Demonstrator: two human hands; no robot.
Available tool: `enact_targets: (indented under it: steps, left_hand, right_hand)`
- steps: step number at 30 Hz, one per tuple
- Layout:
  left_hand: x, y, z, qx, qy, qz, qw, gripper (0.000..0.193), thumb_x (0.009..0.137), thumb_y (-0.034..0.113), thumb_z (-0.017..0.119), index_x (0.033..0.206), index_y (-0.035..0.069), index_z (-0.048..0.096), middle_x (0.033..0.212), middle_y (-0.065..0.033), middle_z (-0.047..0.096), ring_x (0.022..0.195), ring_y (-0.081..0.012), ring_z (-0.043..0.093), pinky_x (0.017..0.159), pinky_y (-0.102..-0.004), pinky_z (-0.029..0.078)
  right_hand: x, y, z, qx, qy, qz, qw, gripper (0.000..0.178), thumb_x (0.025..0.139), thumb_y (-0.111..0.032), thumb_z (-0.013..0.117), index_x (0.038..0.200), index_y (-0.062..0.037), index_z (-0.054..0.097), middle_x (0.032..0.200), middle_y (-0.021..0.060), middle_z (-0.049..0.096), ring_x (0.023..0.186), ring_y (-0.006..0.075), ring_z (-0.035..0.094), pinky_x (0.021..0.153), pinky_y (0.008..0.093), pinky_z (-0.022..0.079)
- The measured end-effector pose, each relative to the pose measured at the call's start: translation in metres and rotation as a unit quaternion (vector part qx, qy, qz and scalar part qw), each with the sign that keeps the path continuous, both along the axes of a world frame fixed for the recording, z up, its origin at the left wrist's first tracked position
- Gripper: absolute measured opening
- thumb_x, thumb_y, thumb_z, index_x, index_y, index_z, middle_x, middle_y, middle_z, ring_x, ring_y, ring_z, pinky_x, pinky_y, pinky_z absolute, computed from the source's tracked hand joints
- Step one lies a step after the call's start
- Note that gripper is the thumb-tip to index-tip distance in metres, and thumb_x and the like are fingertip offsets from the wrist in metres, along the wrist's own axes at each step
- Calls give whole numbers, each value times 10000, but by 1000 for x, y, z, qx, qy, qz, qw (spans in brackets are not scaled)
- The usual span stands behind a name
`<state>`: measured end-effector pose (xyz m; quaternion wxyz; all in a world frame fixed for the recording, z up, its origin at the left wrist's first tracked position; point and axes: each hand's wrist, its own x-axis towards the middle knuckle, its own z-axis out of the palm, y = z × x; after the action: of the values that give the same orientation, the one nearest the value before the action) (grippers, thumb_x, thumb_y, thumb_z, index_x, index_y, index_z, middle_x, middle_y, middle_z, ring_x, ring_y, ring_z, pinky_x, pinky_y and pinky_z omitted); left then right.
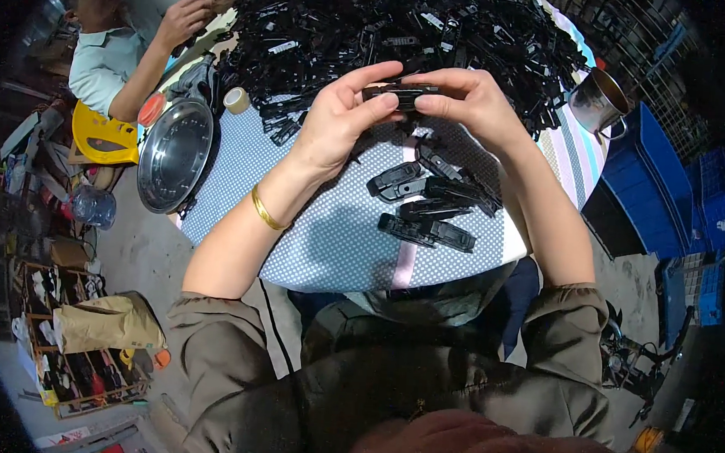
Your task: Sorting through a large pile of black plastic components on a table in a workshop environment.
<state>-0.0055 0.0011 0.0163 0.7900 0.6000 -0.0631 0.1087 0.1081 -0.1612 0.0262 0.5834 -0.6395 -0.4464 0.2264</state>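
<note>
Over the near edge of a large heap, both of my hands grip one slim black plastic part (402, 98). My left hand (334, 118) pinches its left end between thumb and fingers. On the other end, my right hand (479, 111) closes the same way, thumb on the near side. Fingers cover much of the part, so its exact kind is hard to make out. Below my hands, several similar black parts (430, 232) lie in a small group on the patterned tablecloth (328, 245). The heap of black plastic parts (391, 33) spreads across the far side of the table.
A shiny steel basin (176, 157) and a tape roll (236, 100) are at the table's left. At its right edge stands a steel mug (596, 104), with blue crates (652, 182) beyond. A co-worker (107, 65) sits at the far left by a yellow stool (107, 134).
</note>
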Motion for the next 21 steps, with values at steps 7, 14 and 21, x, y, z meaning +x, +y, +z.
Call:
enact_targets:
  steps: [7,14,21]
  left_hand:
    - [-21,-30,8,323,-27,-101,940,291,819,28,538,1109,14,547,1072,-110,588,983,-190,572,869,-298,440]
    - [-21,-35,-1,438,-197,-119,869,309,755,83,622,1058,28,594,1112,-119,575,1116,-256,483,932,-350,390]
    - [2,-4,-13,203,15,152,967,266,830,68,576,1083,-11,554,923,-46,599,820,-84,563,726,-217,470]
  right_hand:
    - [29,-9,-7,-13,-203,-26,979,198,811,-104,566,982,-24,626,945,84,633,854,171,598,778,288,469]
    - [9,6,-25,-65,-564,-56,821,296,615,-30,621,910,-56,617,1069,81,543,982,272,495,825,353,427]
    - [19,16,-29,82,-143,-183,969,205,760,-96,681,916,-6,583,865,46,634,741,98,584,680,231,475]
